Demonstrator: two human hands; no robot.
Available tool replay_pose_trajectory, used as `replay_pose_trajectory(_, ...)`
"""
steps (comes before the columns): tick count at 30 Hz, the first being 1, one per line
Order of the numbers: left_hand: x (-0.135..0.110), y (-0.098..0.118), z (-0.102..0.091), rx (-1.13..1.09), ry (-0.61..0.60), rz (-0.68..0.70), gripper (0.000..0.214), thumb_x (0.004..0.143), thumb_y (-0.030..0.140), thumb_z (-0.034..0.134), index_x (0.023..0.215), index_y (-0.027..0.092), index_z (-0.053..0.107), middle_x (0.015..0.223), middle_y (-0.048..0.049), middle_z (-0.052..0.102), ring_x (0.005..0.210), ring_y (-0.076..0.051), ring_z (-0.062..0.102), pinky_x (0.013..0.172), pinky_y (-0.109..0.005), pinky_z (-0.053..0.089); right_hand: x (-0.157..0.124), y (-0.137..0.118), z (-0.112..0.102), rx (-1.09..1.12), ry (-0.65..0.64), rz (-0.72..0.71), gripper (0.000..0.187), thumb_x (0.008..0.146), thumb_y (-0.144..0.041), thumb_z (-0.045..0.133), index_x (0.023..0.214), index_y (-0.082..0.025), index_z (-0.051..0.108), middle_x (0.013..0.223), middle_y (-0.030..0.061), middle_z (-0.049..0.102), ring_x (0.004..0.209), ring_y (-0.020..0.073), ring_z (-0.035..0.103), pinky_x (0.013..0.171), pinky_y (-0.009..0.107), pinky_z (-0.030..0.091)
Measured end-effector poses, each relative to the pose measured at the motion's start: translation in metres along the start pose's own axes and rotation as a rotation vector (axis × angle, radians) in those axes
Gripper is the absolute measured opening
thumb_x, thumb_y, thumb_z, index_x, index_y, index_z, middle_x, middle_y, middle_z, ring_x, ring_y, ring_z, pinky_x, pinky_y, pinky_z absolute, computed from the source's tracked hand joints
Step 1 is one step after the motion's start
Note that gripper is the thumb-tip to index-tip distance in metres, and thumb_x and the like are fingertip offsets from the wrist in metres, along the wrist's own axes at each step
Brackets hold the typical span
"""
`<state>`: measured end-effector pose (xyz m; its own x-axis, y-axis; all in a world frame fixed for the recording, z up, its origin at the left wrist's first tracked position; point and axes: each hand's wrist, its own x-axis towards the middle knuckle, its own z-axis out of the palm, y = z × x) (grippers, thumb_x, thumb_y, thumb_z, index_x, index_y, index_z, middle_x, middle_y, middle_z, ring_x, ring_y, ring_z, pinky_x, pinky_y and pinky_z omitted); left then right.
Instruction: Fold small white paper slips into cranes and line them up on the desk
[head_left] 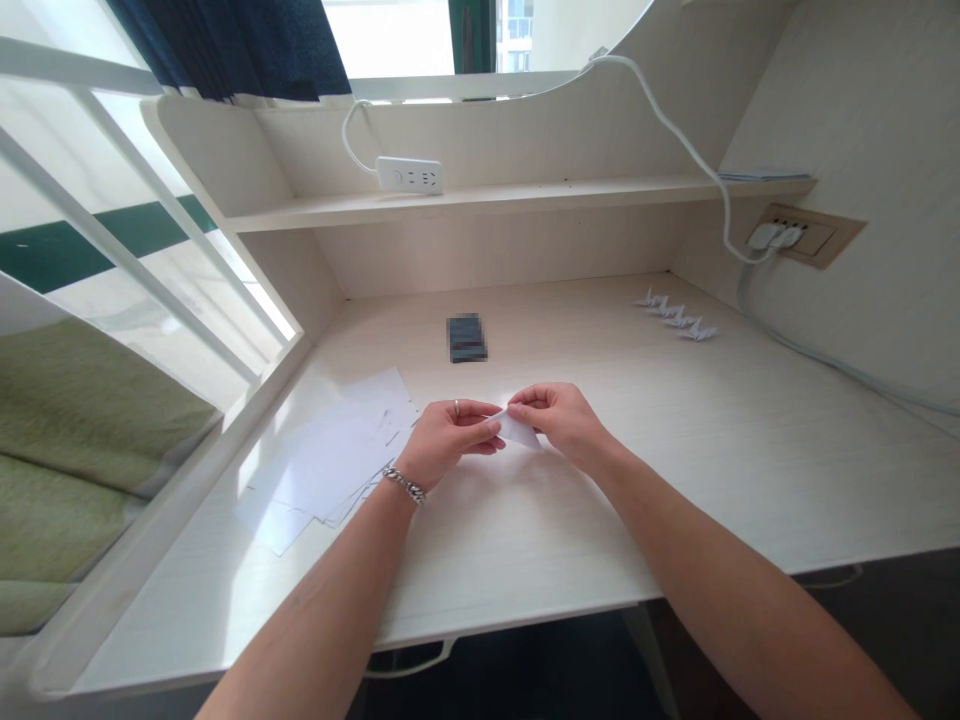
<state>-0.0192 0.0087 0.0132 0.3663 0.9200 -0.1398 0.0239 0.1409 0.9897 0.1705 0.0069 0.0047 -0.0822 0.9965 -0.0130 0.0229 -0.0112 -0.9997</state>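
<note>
Indoors, pale desk [555,545] beneath paper [519,432]

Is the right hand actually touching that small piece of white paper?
Touching: the head view shows the right hand pinching the white paper near its upper edge.

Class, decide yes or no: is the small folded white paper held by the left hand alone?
No: the bare left hand and bare right hand both pinch the small folded white paper.

1 small folded white paper [519,431] is pinched at 2 places just below and right of the frame's centre, a pointed corner angled lower right.
</note>
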Motion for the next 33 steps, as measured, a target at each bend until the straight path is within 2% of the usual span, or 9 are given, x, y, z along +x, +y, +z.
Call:
replay_pose_trajectory(2,-0.001,0.0,-0.006,-0.022,-0.024,0.009,0.044,0.062,0.027,0.085,0.101,0.011,0.071,0.081,-0.0106,0.074,0.076,-0.02,0.071,0.076,-0.034,0.057,0.001,-0.001,-0.002,0.068,0.036,0.01,0.024,0.063,-0.035,0.077,0.075,-0.015,0.07,0.072,0.0049,0.069,0.065,0.0161,0.06,0.062,0.029,0.046)
replay_pose_trajectory(6,-0.002,-0.001,-0.007,-0.006,0.021,0.038,0.048,0.056,0.023,0.087,0.1,0.012,0.071,0.091,-0.0129,0.075,0.08,-0.021,0.07,0.079,-0.035,0.056,0.002,-0.003,-0.003,0.112,0.081,0.013,0.028,0.059,-0.036,0.079,0.074,-0.014,0.069,0.072,0.0046,0.069,0.064,0.0151,0.059,0.061,0.029,0.045)
replay_pose_trajectory(9,-0.002,0.001,0.001,0.014,0.026,0.029,0.043,0.062,0.033,0.085,0.096,0.011,0.072,0.084,-0.012,0.074,0.078,-0.02,0.07,0.077,-0.034,0.057,0.001,-0.003,-0.003,0.105,0.075,0.001,0.03,0.059,-0.037,0.079,0.075,-0.015,0.069,0.072,0.0047,0.069,0.065,0.0155,0.059,0.062,0.029,0.045)
replay_pose_trajectory(13,-0.001,0.003,0.008,0.056,0.083,-0.006,0.039,0.068,0.045,0.079,0.083,0.01,0.072,0.08,-0.0119,0.073,0.069,-0.018,0.069,0.07,-0.032,0.058,0.001,-0.002,-0.002,0.093,0.06,-0.026,0.029,0.059,-0.037,0.079,0.075,-0.015,0.069,0.073,0.005,0.07,0.066,0.0158,0.06,0.062,0.029,0.045)
replay_pose_trajectory(23,0.001,-0.002,0.007,0.127,0.121,0.113,0.033,0.07,0.044,0.077,0.078,0.012,0.072,0.07,-0.0081,0.071,0.063,-0.016,0.067,0.062,-0.028,0.057,-0.003,-0.004,0.001,0.035,-0.012,-0.046,0.028,0.065,-0.039,0.077,0.079,-0.016,0.07,0.073,0.0045,0.07,0.067,0.017,0.061,0.061,0.029,0.044)
replay_pose_trajectory(26,0.0,-0.001,0.007,0.147,0.112,0.121,0.032,0.071,0.043,0.076,0.077,0.012,0.072,0.069,-0.0081,0.071,0.062,-0.017,0.068,0.062,-0.029,0.057,-0.004,-0.005,0.002,-0.003,-0.012,-0.057,0.026,0.066,-0.039,0.076,0.077,-0.016,0.07,0.071,0.0042,0.069,0.065,0.017,0.06,0.06,0.029,0.043)
replay_pose_trajectory(33,-0.002,0.002,0.007,0.155,0.093,0.103,0.034,0.074,0.046,0.073,0.074,0.012,0.071,0.072,-0.0105,0.072,0.062,-0.017,0.069,0.062,-0.031,0.058,-0.003,-0.006,0.0,0.059,-0.017,-0.023,0.026,0.061,-0.037,0.079,0.073,-0.015,0.07,0.069,0.0036,0.068,0.064,0.0155,0.058,0.06,0.029,0.042)
